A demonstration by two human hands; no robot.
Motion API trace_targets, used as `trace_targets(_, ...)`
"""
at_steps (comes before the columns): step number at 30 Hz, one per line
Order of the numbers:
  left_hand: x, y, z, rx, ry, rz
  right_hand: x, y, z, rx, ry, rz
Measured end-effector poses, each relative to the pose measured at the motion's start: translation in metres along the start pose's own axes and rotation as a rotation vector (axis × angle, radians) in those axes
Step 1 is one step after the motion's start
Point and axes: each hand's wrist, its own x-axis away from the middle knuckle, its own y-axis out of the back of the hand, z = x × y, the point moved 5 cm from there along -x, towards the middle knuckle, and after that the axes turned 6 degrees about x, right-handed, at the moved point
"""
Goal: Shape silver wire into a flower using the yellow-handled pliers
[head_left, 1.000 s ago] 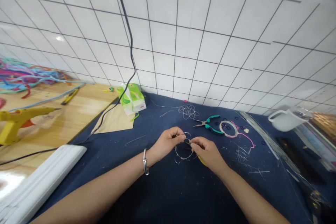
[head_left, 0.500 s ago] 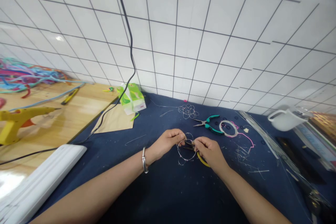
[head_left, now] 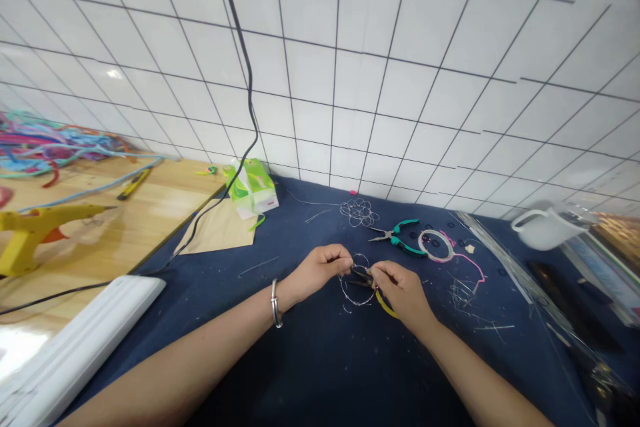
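Between my two hands is a thin silvery wire ring (head_left: 356, 303) with small loops along it. My left hand (head_left: 327, 261), a metal bangle on its wrist, pinches the ring's upper left side. Opposite it, my right hand (head_left: 400, 290) grips the upper right side with thumb and forefinger. Beneath the ring and my right hand lie yellow-handled pliers (head_left: 387, 307), partly hidden. Farther back on the dark blue cloth rests a flower-shaped wire piece (head_left: 359, 213). Teal-handled pliers (head_left: 397, 237) lie beyond my right hand, beside a white ring with pink cord (head_left: 435, 245).
Wire scraps (head_left: 463, 293) litter the cloth at right, near a white cup (head_left: 543, 230). A green tissue pack (head_left: 253, 187) stands at the back left. A yellow glue gun (head_left: 35, 233) is on the wooden board. A white bar-shaped device (head_left: 107, 327) sits front left. A black cable (head_left: 247, 67) hangs down.
The wire ring has shifted and tilted very slightly between my fingers. Both hands stay in nearly the same place, and the things around them have not moved.
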Motion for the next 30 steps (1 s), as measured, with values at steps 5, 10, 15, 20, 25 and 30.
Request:
trace_targets(5,0.000,0.000,0.002,-0.040,0.019,0.017,0.001,0.001,0.002,0.048,0.051,-0.026)
trace_targets(10,0.000,0.001,-0.002,-0.102,-0.017,0.014,0.002,0.000,0.002,0.066,0.064,-0.008)
trace_targets(15,0.000,0.003,-0.003,-0.137,-0.028,-0.014,0.007,0.010,-0.007,0.234,0.108,-0.009)
trace_targets(20,0.000,0.002,-0.004,-0.129,-0.029,-0.004,0.028,0.010,-0.022,0.727,0.254,-0.003)
trace_targets(25,0.000,-0.001,-0.002,-0.120,-0.017,0.008,0.042,-0.003,-0.031,0.932,0.259,0.035)
trace_targets(30,0.000,-0.004,0.001,-0.103,-0.008,0.026,0.030,0.000,-0.030,0.955,0.259,-0.055)
